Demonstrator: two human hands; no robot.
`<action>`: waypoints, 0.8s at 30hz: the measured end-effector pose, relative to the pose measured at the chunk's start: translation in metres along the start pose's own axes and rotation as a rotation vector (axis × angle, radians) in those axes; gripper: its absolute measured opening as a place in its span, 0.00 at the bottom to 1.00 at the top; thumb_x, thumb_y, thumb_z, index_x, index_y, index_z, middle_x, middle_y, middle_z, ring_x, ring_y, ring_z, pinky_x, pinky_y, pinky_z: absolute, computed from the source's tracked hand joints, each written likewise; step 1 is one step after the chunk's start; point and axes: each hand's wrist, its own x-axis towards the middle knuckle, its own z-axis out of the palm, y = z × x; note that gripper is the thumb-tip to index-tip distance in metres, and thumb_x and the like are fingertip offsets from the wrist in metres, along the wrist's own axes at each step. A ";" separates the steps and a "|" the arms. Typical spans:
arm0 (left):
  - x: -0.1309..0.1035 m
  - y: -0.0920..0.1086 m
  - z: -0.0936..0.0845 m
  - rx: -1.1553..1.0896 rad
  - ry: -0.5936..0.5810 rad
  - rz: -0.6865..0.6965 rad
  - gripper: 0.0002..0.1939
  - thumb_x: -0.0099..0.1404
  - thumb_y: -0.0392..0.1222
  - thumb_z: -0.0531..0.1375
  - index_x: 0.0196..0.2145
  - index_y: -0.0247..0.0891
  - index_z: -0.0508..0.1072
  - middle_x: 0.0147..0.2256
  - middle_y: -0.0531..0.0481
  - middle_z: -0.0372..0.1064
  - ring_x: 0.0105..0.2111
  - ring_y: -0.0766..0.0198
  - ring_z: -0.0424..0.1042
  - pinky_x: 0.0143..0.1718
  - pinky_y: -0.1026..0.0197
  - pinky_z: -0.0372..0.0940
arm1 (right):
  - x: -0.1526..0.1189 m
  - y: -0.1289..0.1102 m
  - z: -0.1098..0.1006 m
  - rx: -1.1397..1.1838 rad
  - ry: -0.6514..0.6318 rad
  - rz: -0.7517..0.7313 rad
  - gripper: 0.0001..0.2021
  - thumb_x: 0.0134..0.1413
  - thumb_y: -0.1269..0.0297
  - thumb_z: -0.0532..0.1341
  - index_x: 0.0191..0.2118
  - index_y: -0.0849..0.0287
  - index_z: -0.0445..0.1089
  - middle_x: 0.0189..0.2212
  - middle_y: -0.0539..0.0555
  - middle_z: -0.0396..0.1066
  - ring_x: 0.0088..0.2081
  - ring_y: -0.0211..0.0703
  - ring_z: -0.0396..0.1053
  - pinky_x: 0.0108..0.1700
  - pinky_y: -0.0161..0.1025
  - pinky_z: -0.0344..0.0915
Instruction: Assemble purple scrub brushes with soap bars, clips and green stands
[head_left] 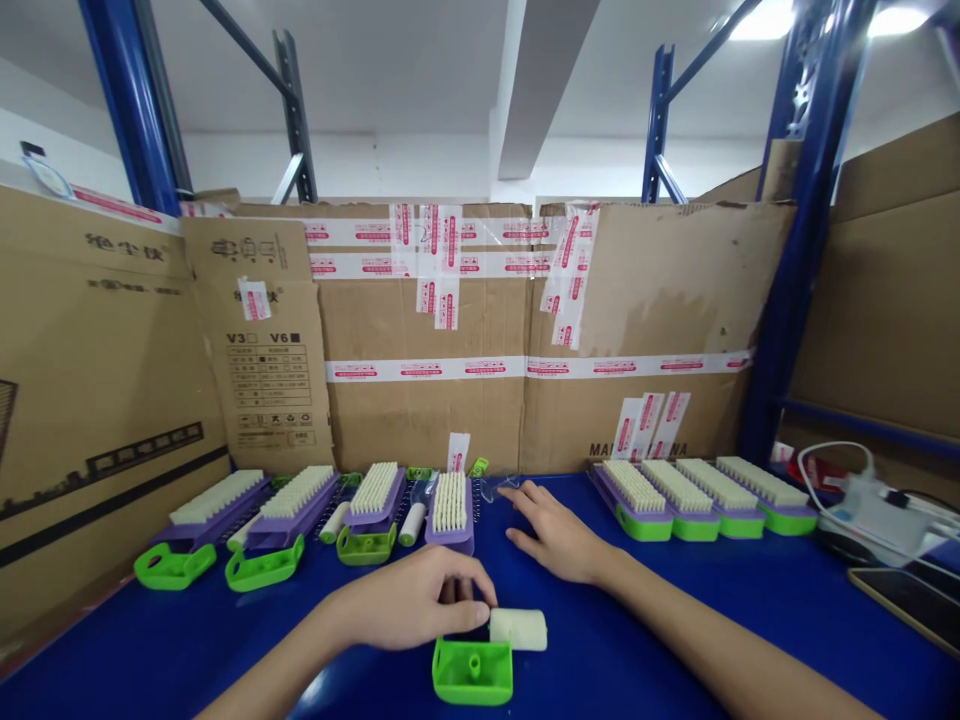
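My left hand [420,600] is over the middle of the blue table, its fingers curled and the fingertips at the left end of a short cream roller [519,629]. Just below that hand lies a green plastic cap [472,673] with a peg inside. My right hand [559,530] reaches forward with fingers spread, its index fingertip near a small clear plastic piece [499,487]. Left of it stands a purple brush with cream bristles [450,505]. Whether the left fingertips grip the roller's end is unclear.
More purple brushes [375,490] with green caps and white rollers line the left side. Several finished-looking brushes with green ends [634,500] stand at the right. Beyond them are a white charger with cables [862,505] and a phone [907,605]. Cardboard walls [427,420] close the back.
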 end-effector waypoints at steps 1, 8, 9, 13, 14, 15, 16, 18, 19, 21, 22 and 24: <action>0.000 0.000 0.000 0.002 0.000 -0.001 0.18 0.71 0.53 0.63 0.49 0.40 0.84 0.33 0.49 0.77 0.31 0.63 0.71 0.34 0.63 0.62 | 0.000 -0.001 -0.001 -0.020 -0.001 -0.002 0.28 0.73 0.60 0.59 0.73 0.58 0.60 0.60 0.66 0.67 0.61 0.59 0.68 0.67 0.60 0.65; 0.001 0.001 0.000 0.031 -0.007 0.021 0.19 0.72 0.54 0.62 0.50 0.39 0.83 0.35 0.47 0.79 0.32 0.62 0.73 0.35 0.63 0.63 | -0.003 -0.005 -0.004 -0.066 -0.022 0.019 0.30 0.74 0.55 0.57 0.76 0.55 0.56 0.74 0.65 0.56 0.69 0.66 0.60 0.68 0.68 0.61; 0.001 0.001 0.000 0.034 -0.006 0.024 0.19 0.73 0.55 0.62 0.49 0.39 0.84 0.34 0.47 0.78 0.32 0.62 0.73 0.34 0.63 0.63 | -0.003 -0.004 -0.004 -0.049 -0.047 0.031 0.32 0.75 0.53 0.56 0.78 0.51 0.52 0.77 0.63 0.51 0.72 0.68 0.56 0.68 0.71 0.59; 0.002 -0.001 0.000 0.038 -0.014 0.042 0.21 0.73 0.57 0.62 0.50 0.38 0.83 0.35 0.47 0.79 0.32 0.62 0.73 0.34 0.63 0.64 | -0.003 -0.001 -0.002 -0.008 -0.110 0.026 0.35 0.76 0.47 0.53 0.81 0.46 0.42 0.80 0.59 0.46 0.75 0.69 0.49 0.70 0.75 0.54; 0.002 -0.001 0.000 0.038 -0.016 0.045 0.21 0.73 0.57 0.61 0.51 0.38 0.83 0.36 0.46 0.79 0.33 0.62 0.73 0.35 0.63 0.64 | -0.003 0.000 -0.001 -0.009 -0.098 0.019 0.35 0.76 0.47 0.53 0.81 0.47 0.43 0.79 0.60 0.48 0.75 0.68 0.50 0.70 0.74 0.54; 0.003 -0.002 0.000 0.041 -0.019 0.045 0.22 0.74 0.57 0.61 0.51 0.38 0.83 0.36 0.46 0.80 0.33 0.62 0.73 0.35 0.63 0.64 | -0.002 0.000 -0.001 -0.012 -0.077 0.015 0.35 0.76 0.47 0.54 0.80 0.48 0.45 0.78 0.62 0.50 0.74 0.68 0.52 0.70 0.73 0.55; 0.003 -0.002 0.000 0.043 -0.020 0.043 0.22 0.74 0.58 0.61 0.51 0.38 0.83 0.37 0.46 0.80 0.33 0.62 0.73 0.35 0.63 0.64 | -0.002 0.001 0.000 -0.015 -0.054 0.013 0.35 0.76 0.48 0.55 0.80 0.50 0.46 0.77 0.63 0.53 0.73 0.67 0.54 0.70 0.71 0.57; 0.002 -0.002 0.000 0.045 -0.025 0.039 0.22 0.74 0.58 0.61 0.51 0.38 0.83 0.37 0.46 0.80 0.34 0.61 0.74 0.36 0.62 0.65 | -0.002 0.001 0.002 -0.025 -0.005 0.013 0.36 0.75 0.50 0.57 0.79 0.55 0.48 0.74 0.67 0.57 0.70 0.66 0.59 0.69 0.67 0.60; 0.002 -0.001 0.000 0.044 -0.026 0.037 0.22 0.75 0.58 0.60 0.52 0.38 0.82 0.37 0.46 0.80 0.34 0.61 0.74 0.36 0.62 0.65 | -0.002 0.002 0.003 -0.032 0.017 0.014 0.36 0.74 0.52 0.58 0.79 0.57 0.48 0.72 0.68 0.59 0.68 0.65 0.61 0.68 0.65 0.61; 0.002 0.000 -0.001 0.041 -0.030 0.035 0.23 0.75 0.59 0.60 0.51 0.38 0.82 0.37 0.46 0.79 0.34 0.61 0.74 0.36 0.62 0.65 | -0.002 0.001 0.005 -0.050 0.051 0.015 0.36 0.73 0.55 0.59 0.78 0.62 0.48 0.67 0.70 0.62 0.65 0.63 0.65 0.68 0.62 0.63; 0.001 0.001 -0.001 0.039 -0.032 0.032 0.23 0.75 0.59 0.60 0.51 0.38 0.82 0.37 0.46 0.79 0.34 0.61 0.73 0.36 0.62 0.64 | -0.002 0.001 0.005 -0.061 0.068 0.017 0.35 0.73 0.56 0.59 0.77 0.63 0.49 0.65 0.70 0.63 0.64 0.63 0.66 0.68 0.61 0.63; 0.001 0.003 -0.002 0.037 -0.034 0.023 0.23 0.75 0.59 0.60 0.51 0.38 0.82 0.36 0.46 0.79 0.34 0.61 0.73 0.35 0.62 0.64 | -0.001 0.001 0.005 -0.096 0.099 0.027 0.32 0.74 0.56 0.59 0.75 0.64 0.53 0.62 0.70 0.65 0.63 0.63 0.67 0.67 0.60 0.64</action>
